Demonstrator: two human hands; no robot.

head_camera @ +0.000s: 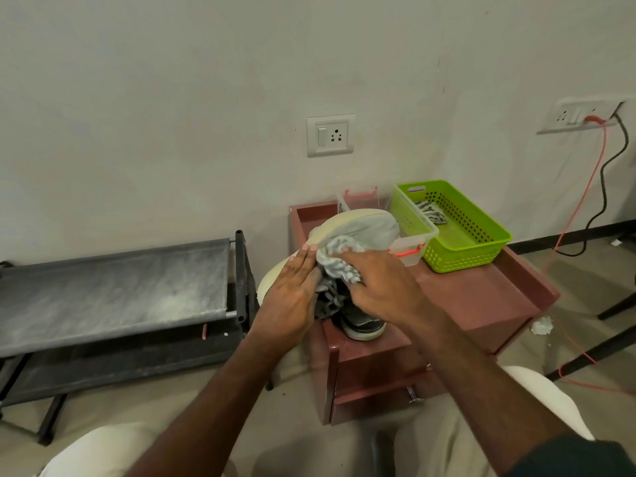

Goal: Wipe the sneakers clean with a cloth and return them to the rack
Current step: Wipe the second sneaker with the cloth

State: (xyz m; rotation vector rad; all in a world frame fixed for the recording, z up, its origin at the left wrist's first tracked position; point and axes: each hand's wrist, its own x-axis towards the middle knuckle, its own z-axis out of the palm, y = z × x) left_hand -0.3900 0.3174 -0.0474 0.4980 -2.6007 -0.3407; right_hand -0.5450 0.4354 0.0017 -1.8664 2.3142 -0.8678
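While your left hand [292, 290] lies with straight fingers flat against the sole side of the raised grey sneaker [358, 226], your right hand [382, 287] is bunched around a crumpled grey cloth [335, 258] and presses it onto that shoe's upper. You have the sneaker tipped on its side above the reddish-brown cabinet [481, 297], its pale sole edge toward the wall and its toe pointing toward the right. The cloth sits between your two hands, touching both the shoe and your left fingertips, and part of it hangs below your right thumb.

Under your hands the second sneaker [363, 325], dark grey with a white sole, stands on the cabinet top near its front left corner; your right wrist covers most of it and only the toe end shows. Its dark laces show just beneath the cloth.

Behind the raised shoe a clear plastic box [418, 235] with orange clips sits just beside a lime-green perforated basket [481, 246], and a striped piece of fabric [432, 211] lies in the basket. To your left the black shoe rack [113, 287] stands against the wall, well apart from both shoes, its grey fabric shelf dusty. A wall socket [331, 135] is above the cabinet.
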